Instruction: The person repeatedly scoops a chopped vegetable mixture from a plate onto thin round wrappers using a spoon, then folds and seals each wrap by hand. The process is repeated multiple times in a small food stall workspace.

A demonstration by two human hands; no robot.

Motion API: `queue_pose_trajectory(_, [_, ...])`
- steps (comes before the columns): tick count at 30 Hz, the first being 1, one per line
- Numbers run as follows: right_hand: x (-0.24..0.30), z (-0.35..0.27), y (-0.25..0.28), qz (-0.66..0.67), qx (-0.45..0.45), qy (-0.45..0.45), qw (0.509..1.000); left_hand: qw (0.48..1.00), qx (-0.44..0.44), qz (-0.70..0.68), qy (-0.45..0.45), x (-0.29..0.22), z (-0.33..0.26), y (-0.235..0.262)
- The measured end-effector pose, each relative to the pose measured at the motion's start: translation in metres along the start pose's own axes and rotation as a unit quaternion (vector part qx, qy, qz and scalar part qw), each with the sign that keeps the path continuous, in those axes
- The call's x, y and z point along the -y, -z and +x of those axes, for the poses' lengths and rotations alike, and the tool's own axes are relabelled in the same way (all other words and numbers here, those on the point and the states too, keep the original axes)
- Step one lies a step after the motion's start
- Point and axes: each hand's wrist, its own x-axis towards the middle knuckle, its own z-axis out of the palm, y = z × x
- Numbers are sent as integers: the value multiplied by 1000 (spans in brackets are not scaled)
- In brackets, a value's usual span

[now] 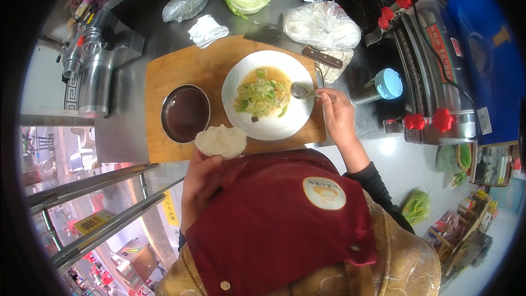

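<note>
— Where could a hand pass over the tan rectangular wooden board (164, 74)?
— Its far-left part lies bare.
— And between the round, dark-filled metal bowl (163, 116) and the wide white round plate (298, 115)?
— Only a narrow strip, with the flat pale dough round (221, 141) across its near end.
— Far right?
— The brown-handled metal cleaver (273, 35) lies along that edge, blocking it.
</note>
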Motion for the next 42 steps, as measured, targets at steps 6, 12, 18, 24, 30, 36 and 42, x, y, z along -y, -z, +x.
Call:
queue_pose_trajectory(6, [0, -7, 1, 80, -12, -59, 995, 1000, -15, -1, 5, -1, -7, -2])
queue_pose_trajectory(12, [5, -16, -3, 116, 36, -55, 991, 1000, -19, 6, 2, 1, -9, -1])
queue_pose_trajectory(18, [2, -13, -1, 66, -13, -20, 998, 1000, -11, -1, 2, 5, -13, -2])
queue_pose_trajectory(24, [-1, -16, 13, 37, -19, -28, 999, 1000, -8, -12, 1, 9, -16, 0])
queue_pose_trajectory(30, [-3, -24, 0, 80, -5, -59, 995, 1000, -20, -12, 5, 13, -23, -1])
queue_pose_trajectory(36, [-2, -33, -27, 240, 37, -199, 949, 999, -29, -17, 29, 15, -28, 1])
queue_pose_trajectory(42, [3, -40, -19, 164, 9, -145, 976, 999, -40, -16, 32, 14, -33, 3])
